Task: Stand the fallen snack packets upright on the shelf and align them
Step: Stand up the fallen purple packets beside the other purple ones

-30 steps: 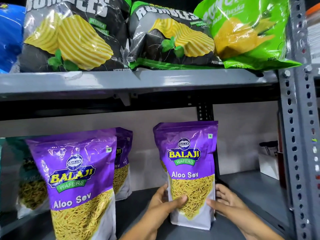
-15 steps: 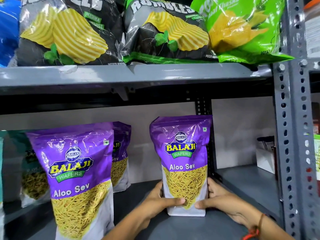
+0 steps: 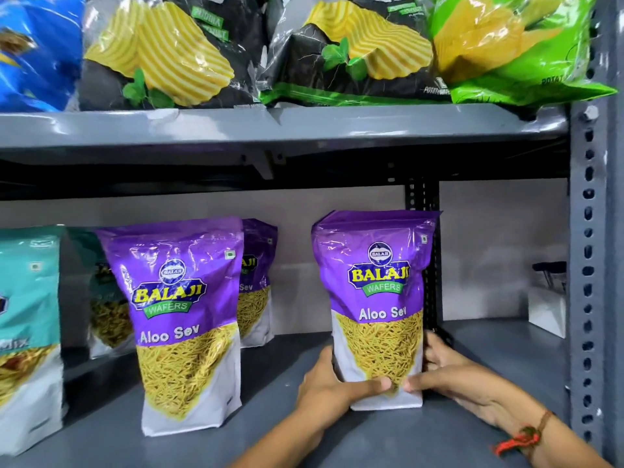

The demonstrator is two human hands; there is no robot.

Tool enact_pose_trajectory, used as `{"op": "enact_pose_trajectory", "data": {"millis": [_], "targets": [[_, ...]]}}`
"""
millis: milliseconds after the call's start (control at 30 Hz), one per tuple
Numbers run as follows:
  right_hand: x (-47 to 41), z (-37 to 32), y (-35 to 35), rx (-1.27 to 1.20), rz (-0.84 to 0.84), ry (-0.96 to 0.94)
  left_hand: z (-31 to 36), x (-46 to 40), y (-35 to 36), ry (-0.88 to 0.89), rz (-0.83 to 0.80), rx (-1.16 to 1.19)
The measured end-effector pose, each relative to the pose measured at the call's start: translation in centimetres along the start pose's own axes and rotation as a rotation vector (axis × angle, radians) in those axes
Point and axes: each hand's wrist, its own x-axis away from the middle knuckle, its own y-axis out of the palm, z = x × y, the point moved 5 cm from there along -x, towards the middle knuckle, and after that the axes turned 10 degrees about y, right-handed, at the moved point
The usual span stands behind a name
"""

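A purple Aloo Sev packet (image 3: 378, 298) stands upright on the grey lower shelf (image 3: 489, 349), toward its right side. My left hand (image 3: 331, 390) grips its lower left edge and my right hand (image 3: 449, 373) grips its lower right edge, thumbs meeting across the front. A second purple Aloo Sev packet (image 3: 184, 319) stands upright to the left, nearer the front. A third purple packet (image 3: 258, 282) stands behind it. A teal packet (image 3: 28, 332) stands at the far left edge, with another teal one (image 3: 104, 305) behind.
The upper shelf (image 3: 270, 125) holds two black-and-green chip bags (image 3: 169, 52), a bright green bag (image 3: 506, 45) and a blue bag (image 3: 33, 49). A perforated grey upright (image 3: 589, 265) bounds the right side. A small white box (image 3: 547, 309) sits at the back right.
The packet in my hands has come down and settled upright on the shelf. My hands slid lower on it, thumbs now meeting at the front. The view has shifted slightly.
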Motion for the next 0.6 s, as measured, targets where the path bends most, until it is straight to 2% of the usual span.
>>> {"op": "enact_pose_trajectory", "data": {"millis": [67,133,233,300,400,467,533,600], "targets": [[0.8,-1.2,0.1,0.004,0.142,-0.105,0.8,0.6,-0.3,0.03,0.012,0.018],[2.1,-2.9,1.0,0.059,0.343,-0.26,1.4,1.4,-2.0,0.112,0.102,0.004],[4.6,-5.6,4.1,0.208,0.648,-0.541,4.0,4.0,-6.2,0.388,0.291,-0.056],[5.8,-7.2,8.0,0.271,0.717,-0.687,5.4,6.4,-10.2,0.557,0.462,-0.101],[4.7,-7.6,14.2,0.342,0.61,-0.716,5.4,9.0,-16.1,0.694,0.674,-0.173],[2.1,-6.5,18.2,0.328,0.445,-0.611,3.7,9.9,-20.0,0.645,0.757,-0.192],[-1.2,-5.1,21.4,0.252,0.262,-0.448,0.6,9.6,-23.3,0.498,0.726,-0.168],[-3.5,-3.7,23.9,0.183,0.106,-0.256,-2.7,8.4,-25.3,0.365,0.545,-0.15]]}}
